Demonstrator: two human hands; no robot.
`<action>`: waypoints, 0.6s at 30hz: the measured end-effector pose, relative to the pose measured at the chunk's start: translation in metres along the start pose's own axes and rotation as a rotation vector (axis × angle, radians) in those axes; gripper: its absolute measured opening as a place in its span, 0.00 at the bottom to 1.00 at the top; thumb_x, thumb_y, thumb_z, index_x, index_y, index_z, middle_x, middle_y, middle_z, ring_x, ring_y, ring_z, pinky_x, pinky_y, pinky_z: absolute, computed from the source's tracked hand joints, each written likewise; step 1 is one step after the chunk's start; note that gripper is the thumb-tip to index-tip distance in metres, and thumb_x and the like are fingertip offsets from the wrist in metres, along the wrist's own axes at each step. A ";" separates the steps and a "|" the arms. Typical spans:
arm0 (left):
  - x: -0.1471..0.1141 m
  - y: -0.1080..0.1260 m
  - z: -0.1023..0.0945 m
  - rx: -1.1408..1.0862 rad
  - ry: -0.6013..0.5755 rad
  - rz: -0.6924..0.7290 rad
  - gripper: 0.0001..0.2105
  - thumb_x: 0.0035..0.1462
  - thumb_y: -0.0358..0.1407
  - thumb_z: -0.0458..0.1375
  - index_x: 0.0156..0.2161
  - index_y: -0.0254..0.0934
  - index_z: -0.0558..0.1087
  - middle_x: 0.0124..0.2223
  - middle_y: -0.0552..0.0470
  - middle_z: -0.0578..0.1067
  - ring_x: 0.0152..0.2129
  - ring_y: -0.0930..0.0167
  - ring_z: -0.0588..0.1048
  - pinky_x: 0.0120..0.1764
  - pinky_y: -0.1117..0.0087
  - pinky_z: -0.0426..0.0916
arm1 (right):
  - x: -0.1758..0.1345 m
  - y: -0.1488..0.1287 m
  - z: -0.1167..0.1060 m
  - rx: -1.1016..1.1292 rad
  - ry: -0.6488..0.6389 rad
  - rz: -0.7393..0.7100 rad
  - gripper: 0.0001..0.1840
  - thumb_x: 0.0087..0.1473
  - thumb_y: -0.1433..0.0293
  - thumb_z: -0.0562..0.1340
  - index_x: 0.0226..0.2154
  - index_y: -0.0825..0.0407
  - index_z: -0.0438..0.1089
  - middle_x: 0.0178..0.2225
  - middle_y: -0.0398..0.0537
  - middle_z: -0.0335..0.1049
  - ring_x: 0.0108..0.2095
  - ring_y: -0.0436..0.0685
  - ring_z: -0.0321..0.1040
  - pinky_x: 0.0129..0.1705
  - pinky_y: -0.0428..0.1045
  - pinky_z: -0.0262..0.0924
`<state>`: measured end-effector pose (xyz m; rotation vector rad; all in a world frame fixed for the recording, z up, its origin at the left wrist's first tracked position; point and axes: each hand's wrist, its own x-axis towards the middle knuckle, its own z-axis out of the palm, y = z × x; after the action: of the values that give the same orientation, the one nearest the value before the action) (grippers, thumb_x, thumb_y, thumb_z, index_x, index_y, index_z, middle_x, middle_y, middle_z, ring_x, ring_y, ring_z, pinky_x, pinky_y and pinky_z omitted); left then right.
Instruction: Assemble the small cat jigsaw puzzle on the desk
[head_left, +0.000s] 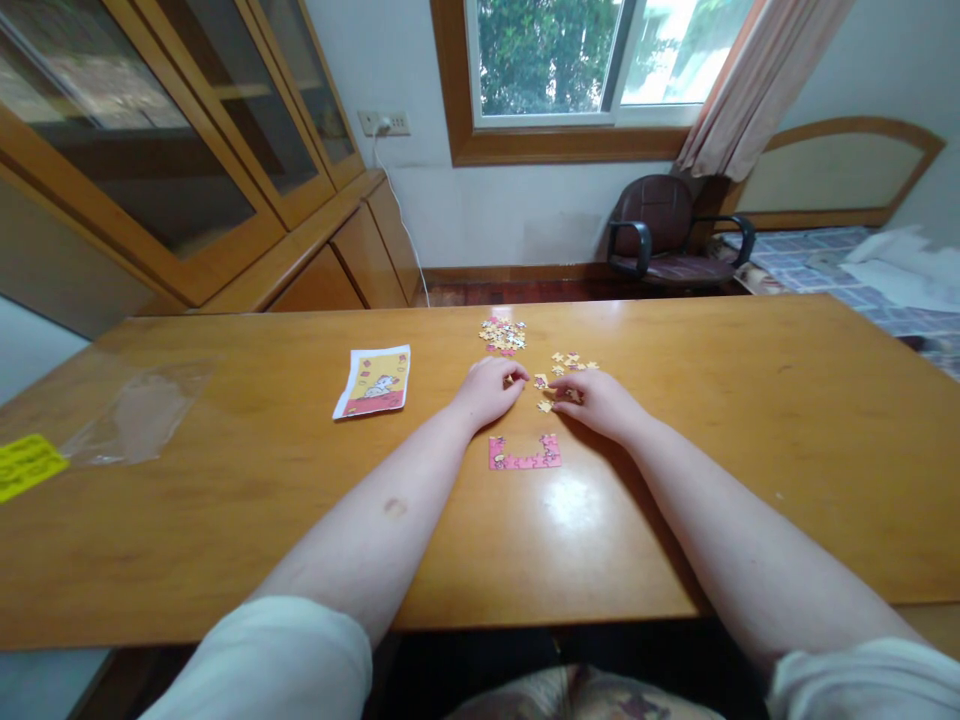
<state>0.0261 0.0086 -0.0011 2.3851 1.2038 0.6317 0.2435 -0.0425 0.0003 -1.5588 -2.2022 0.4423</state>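
Observation:
A partly joined pink jigsaw puzzle (525, 461) lies in front of me on the table, its pieces forming a bottom edge with short raised sides. Beyond it, my left hand (489, 390) rests on the tabletop with its fingers curled inward. A bit of yellow shows inside the curl, too small to make out. My right hand (596, 402) is over some loose pieces, thumb and forefinger apart. Close to its fingertips lie a yellow puzzle piece (545, 406) and a patterned puzzle piece (541, 381). Several loose puzzle pieces (571, 360) are scattered just past this hand.
A heap of puzzle pieces (502, 334) sits near the table's far edge. To the left lie a picture sheet (375, 382) with a white cartoon figure, a clear plastic bag (146, 410) and a yellow label (30, 466). An office chair (671, 235) stands beyond the table (787, 430).

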 end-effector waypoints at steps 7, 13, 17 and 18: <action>-0.003 0.005 0.001 0.080 -0.063 0.057 0.12 0.56 0.37 0.55 0.43 0.44 0.77 0.45 0.50 0.75 0.46 0.64 0.68 0.52 0.60 0.61 | -0.004 -0.005 -0.007 -0.145 0.058 -0.065 0.08 0.52 0.66 0.64 0.34 0.50 0.77 0.34 0.50 0.76 0.36 0.57 0.69 0.42 0.50 0.60; -0.004 0.006 0.003 0.131 -0.083 0.063 0.15 0.58 0.39 0.53 0.48 0.51 0.76 0.48 0.51 0.73 0.48 0.63 0.66 0.53 0.58 0.58 | -0.002 -0.021 -0.001 -0.224 0.031 -0.081 0.14 0.49 0.56 0.66 0.29 0.50 0.77 0.31 0.50 0.73 0.34 0.57 0.68 0.39 0.50 0.59; -0.005 0.005 0.004 0.142 -0.099 0.069 0.14 0.58 0.40 0.53 0.48 0.52 0.77 0.49 0.51 0.73 0.48 0.62 0.66 0.54 0.56 0.58 | 0.000 -0.017 0.003 -0.212 -0.001 -0.125 0.11 0.54 0.61 0.63 0.31 0.50 0.78 0.31 0.49 0.73 0.35 0.56 0.68 0.40 0.49 0.59; -0.005 0.005 0.004 0.143 -0.103 0.066 0.14 0.58 0.40 0.54 0.47 0.52 0.77 0.49 0.51 0.73 0.48 0.62 0.65 0.54 0.56 0.57 | 0.001 -0.016 0.003 -0.211 -0.001 -0.130 0.11 0.55 0.63 0.62 0.31 0.50 0.78 0.31 0.49 0.73 0.34 0.55 0.68 0.40 0.49 0.60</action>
<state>0.0289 0.0013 -0.0031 2.5511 1.1671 0.4498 0.2290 -0.0470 0.0050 -1.5043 -2.3985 0.1759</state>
